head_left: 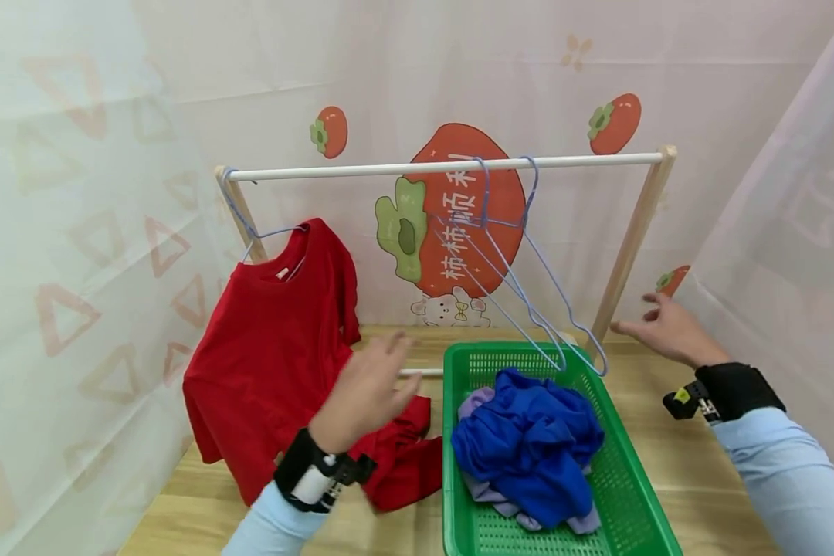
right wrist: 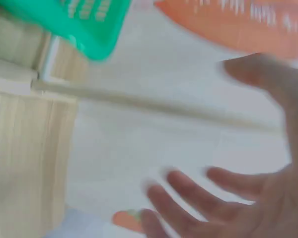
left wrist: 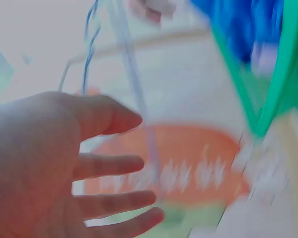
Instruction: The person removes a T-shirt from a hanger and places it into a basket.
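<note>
Left hand [head_left: 364, 398] lower centre, fingers parted, holding nothing, before red shirt [head_left: 271, 332] hung at left, right hand [head_left: 677, 333] far right, fingers loose, nothing gripped, green basket [head_left: 449, 432] lower right, blue cloth [head_left: 528, 444] inside.

Reads 柿柿顺利 in white characters [head_left: 456, 205], running bottom to top on the large orange-red persimmon print [head_left: 503, 193], upper middle of the head view; blurs past reading in both wrist views. Resembles "A" on the right sleeve [head_left: 785, 471], lower right. Too small to read on the collar label [head_left: 283, 272] of the red shirt [head_left: 271, 347], left of centre.
</note>
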### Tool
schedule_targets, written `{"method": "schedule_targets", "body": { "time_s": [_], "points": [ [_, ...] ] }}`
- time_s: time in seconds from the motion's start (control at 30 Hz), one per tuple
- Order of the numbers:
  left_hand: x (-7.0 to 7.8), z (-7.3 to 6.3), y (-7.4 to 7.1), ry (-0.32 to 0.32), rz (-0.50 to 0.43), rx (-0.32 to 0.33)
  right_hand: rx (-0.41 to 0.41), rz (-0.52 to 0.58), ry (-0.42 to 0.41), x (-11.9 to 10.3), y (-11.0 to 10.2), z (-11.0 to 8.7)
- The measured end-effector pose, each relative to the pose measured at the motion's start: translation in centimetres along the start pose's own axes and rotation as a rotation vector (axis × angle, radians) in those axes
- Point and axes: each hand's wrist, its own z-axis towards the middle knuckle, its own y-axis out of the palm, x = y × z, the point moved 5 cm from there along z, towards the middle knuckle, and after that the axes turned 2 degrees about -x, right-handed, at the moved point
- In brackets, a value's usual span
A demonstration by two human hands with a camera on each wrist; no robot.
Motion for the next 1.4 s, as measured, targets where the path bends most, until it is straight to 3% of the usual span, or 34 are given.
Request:
{"method": "schedule_targets", "body": {
  "time_s": [0.1, 0.2, 0.33, 0.43, 0.53, 0.63, 0.7, 0.83, 0.93, 1.27, 1.4],
  "points": [
    [-2.4, -0.1, -3.2, -0.062, 0.115, 0.208, 0.053, 0.162, 0.077, 1.5, -0.8, 1.0],
    [-4.5, -0.4, -5.8, -0.123, 0.193, 0.403, 0.134, 0.319, 0.099, 2.4, -1.0, 1.9],
    [-7.8, -1.2, -8.5, -0.274, 0.250, 0.591, 0.275, 0.554, 0.139, 2.9, -0.4, 3.2],
    [-10.5, -1.7, -9.7, -0.421, 0.246, 0.611, 0.361, 0.814, 0.133, 2.9, 0.3, 4.1],
    [-13.0, -2.1, -9.8, -0.529, 0.195, 0.524, 0.401, 1.071, 0.119, 2.7, 1.0, 4.8],
    [-14.6, -2.5, -9.4, -0.575, 0.149, 0.458, 0.441, 1.173, 0.162, 2.5, 1.7, 5.4],
    [-15.2, -2.8, -9.1, -0.574, 0.140, 0.468, 0.495, 1.165, 0.223, 2.4, 2.1, 5.8],
    [-15.2, -2.9, -9.1, -0.498, 0.133, 0.564, 0.587, 1.016, 0.357, 2.2, 3.0, 6.3],
    [-14.7, -2.9, -9.5, -0.442, 0.121, 0.616, 0.618, 0.908, 0.405, 2.0, 3.7, 6.9],
    [-10.6, -3.5, -14.2, -0.366, 0.103, 0.689, 0.670, 0.849, 0.337, 0.5, 3.8, 8.9],
    [-8.7, -4.4, -14.8, -0.330, 0.121, 0.673, 0.694, 0.845, 0.301, 0.1, 3.0, 9.2]
  ]
}}
